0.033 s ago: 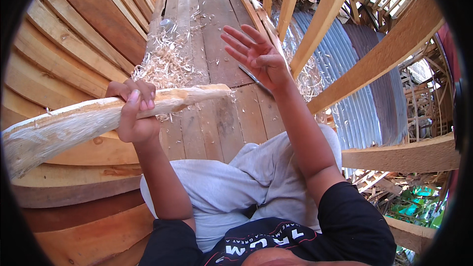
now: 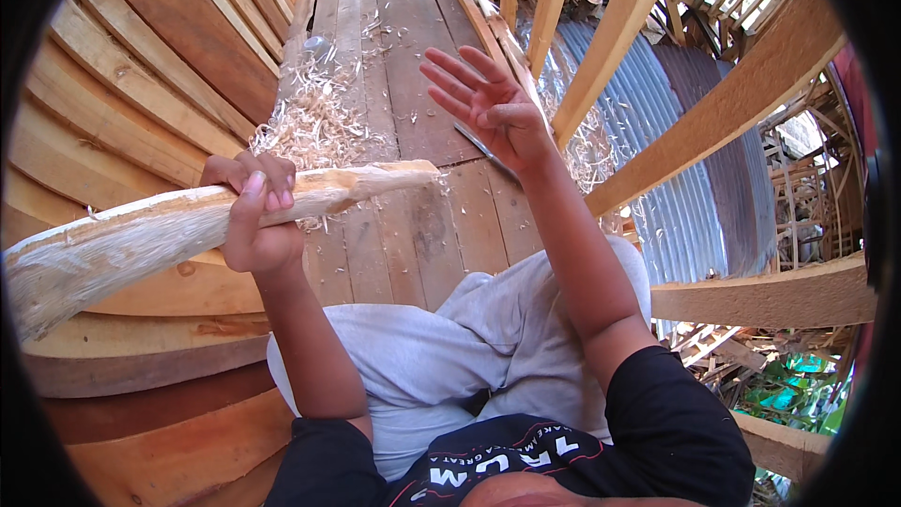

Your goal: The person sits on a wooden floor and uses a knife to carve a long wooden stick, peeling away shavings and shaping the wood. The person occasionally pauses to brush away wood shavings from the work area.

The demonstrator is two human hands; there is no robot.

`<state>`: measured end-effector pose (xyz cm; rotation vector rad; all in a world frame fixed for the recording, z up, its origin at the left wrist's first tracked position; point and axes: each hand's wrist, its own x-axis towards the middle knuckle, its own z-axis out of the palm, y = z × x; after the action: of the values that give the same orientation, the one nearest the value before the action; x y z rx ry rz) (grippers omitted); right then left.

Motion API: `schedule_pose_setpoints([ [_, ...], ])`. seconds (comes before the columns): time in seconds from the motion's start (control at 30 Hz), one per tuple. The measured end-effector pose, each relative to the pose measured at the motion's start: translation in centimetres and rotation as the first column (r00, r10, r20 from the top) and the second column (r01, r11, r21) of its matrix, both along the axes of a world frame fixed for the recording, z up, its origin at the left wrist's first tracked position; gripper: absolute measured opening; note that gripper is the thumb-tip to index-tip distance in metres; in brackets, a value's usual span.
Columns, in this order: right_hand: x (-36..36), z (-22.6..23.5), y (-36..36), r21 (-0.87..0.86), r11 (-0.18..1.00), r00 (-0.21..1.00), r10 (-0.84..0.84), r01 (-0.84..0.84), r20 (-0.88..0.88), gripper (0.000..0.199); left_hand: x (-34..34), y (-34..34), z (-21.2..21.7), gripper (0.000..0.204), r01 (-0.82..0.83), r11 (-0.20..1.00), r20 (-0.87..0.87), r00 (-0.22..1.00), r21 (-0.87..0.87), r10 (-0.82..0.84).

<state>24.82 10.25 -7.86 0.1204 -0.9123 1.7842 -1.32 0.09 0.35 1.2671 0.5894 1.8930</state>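
Observation:
My left hand (image 2: 262, 225) is closed around a long, pale, rough-hewn piece of wood (image 2: 131, 249). The wood runs from the left rim to a narrower, chipped end above the floorboards. My right hand (image 2: 497, 111) is raised over the boards, palm showing, with its fingers stretched out and the thumb bent across the palm; nothing is in it. A slim dark tool, perhaps a blade (image 2: 483, 147), lies on the boards beside my right wrist, partly hidden by the forearm. Curled wood shavings (image 2: 324, 117) are heaped just beyond the held wood.
A plank wall (image 2: 141, 99) rises close on the left. Upright timber posts (image 2: 605, 47) line the right side, with corrugated metal sheets (image 2: 648, 122) beyond them. A small clear container (image 2: 318, 47) stands by the shavings on the plank floor (image 2: 422, 235). My crossed legs (image 2: 422, 347) are below.

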Motion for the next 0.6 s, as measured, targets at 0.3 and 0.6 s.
schedule_pose_setpoints([
  [0.3, 0.1, -0.4, 0.1, 0.041, 0.999, 0.999, 0.007, -0.008, 0.037, 0.081, -0.2, 0.0, -0.2, 0.015, 0.022, 1.000, 0.016, 1.000, 0.003, -0.022],
  [0.6, 3.5, -7.3, 2.8, 0.506, 0.790, -0.117, -0.499, 0.345, 0.859, 0.046, -0.2, 0.1, -0.1, 0.014, 0.016, 1.000, 0.057, 0.998, 0.016, -0.017],
])
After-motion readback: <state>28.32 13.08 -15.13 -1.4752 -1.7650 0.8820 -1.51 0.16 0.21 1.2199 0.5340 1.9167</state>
